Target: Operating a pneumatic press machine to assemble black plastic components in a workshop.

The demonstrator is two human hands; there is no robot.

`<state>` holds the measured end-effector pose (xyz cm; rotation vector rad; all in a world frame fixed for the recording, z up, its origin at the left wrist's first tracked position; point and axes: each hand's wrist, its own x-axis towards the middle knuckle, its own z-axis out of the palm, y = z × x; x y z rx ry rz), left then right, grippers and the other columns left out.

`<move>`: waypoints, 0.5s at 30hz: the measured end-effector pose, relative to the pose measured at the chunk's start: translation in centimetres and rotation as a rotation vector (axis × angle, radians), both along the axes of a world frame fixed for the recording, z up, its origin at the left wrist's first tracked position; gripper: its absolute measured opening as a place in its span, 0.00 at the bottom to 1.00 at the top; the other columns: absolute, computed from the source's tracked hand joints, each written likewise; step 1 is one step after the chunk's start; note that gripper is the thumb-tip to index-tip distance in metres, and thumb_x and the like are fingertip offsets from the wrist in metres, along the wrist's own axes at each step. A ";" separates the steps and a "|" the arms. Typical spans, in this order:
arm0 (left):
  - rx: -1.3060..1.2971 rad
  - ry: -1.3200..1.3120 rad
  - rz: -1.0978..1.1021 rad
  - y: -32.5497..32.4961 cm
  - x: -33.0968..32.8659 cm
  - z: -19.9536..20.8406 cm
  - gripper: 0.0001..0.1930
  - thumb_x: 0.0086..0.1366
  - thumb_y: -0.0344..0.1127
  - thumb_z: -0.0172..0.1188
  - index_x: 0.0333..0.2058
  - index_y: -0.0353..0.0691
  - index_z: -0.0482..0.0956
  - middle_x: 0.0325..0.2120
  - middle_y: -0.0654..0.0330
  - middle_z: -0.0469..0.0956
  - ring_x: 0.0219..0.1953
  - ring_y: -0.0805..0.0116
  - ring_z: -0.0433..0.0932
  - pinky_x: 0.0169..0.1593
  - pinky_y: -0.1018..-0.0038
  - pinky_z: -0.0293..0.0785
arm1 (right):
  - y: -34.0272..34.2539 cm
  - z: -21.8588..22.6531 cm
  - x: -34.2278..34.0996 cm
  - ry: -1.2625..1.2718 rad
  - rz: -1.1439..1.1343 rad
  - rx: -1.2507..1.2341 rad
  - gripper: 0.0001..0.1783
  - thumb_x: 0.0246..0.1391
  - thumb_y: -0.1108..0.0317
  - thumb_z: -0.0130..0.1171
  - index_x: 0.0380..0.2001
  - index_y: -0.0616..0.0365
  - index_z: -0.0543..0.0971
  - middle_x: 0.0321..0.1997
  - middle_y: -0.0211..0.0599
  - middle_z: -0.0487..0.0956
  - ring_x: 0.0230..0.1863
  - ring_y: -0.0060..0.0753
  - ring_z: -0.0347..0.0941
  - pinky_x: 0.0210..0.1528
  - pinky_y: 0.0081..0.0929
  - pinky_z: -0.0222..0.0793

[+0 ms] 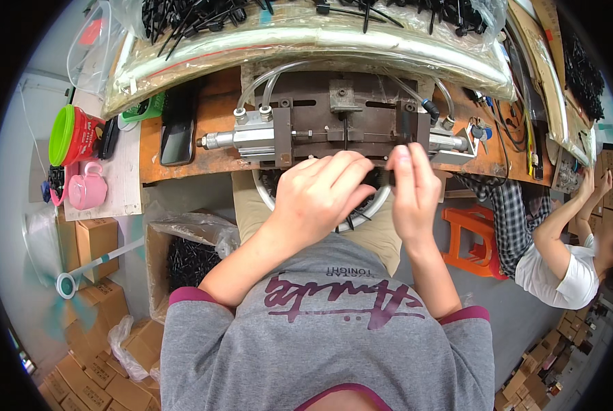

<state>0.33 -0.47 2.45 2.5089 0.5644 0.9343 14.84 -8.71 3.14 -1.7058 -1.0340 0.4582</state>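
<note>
Grip: right hand (pixel 413 185) pinched shut on thin black plastic strip (pixel 390 175), held near upright; left hand (pixel 318 195) curled, fingers together, contents hidden.
Strip position: centre frame, just below rusty brown metal fixture with silver pneumatic cylinder (pixel 334 127).
Key relation: fixture lies straight above the pinch; right hand nearer its dark slot.
Beneath hands: round metal bowl of black parts (pixel 371 209).
Surroundings: pink plastic cup (pixel 87 186), left edge.

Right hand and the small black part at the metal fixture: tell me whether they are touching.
Touching. The head view shows the right hand pinching the small black part between thumb and fingertips, no gap visible, just below the metal fixture.
</note>
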 end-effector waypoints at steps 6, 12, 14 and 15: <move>-0.120 -0.259 -0.040 0.2 0.2 -0.3 0.15 0.51 0.29 0.71 0.38 0.37 0.80 0.34 0.58 0.80 0.30 0.63 0.82 0.32 0.72 0.78 | 1.0 -0.1 0.0 0.254 0.204 -0.105 0.15 0.70 0.65 0.48 0.31 0.65 0.69 0.20 0.41 0.71 0.21 0.28 0.69 0.26 0.30 0.65; -0.104 -0.033 0.088 -0.2 -1.5 -1.6 0.16 0.49 0.28 0.73 0.38 0.37 0.83 0.42 0.58 0.82 0.35 0.63 0.83 0.38 0.72 0.81 | 1.0 -0.5 1.3 0.443 0.129 -0.013 0.14 0.73 0.64 0.44 0.35 0.60 0.74 0.22 0.25 0.70 0.21 0.11 0.62 0.23 0.13 0.57; -0.011 0.009 0.099 -0.3 -1.2 -2.5 0.15 0.49 0.29 0.73 0.38 0.37 0.83 0.45 0.58 0.82 0.35 0.62 0.83 0.41 0.71 0.81 | 0.8 0.2 1.3 0.447 0.137 -0.020 0.14 0.73 0.63 0.43 0.35 0.60 0.73 0.22 0.23 0.68 0.21 0.11 0.60 0.22 0.13 0.55; 0.054 0.017 0.099 -0.3 -0.9 -3.3 0.15 0.48 0.30 0.72 0.37 0.37 0.83 0.50 0.56 0.81 0.36 0.62 0.83 0.43 0.70 0.81 | 0.6 0.1 1.3 0.462 0.146 -0.005 0.15 0.73 0.63 0.43 0.35 0.60 0.73 0.22 0.23 0.67 0.21 0.11 0.59 0.22 0.13 0.55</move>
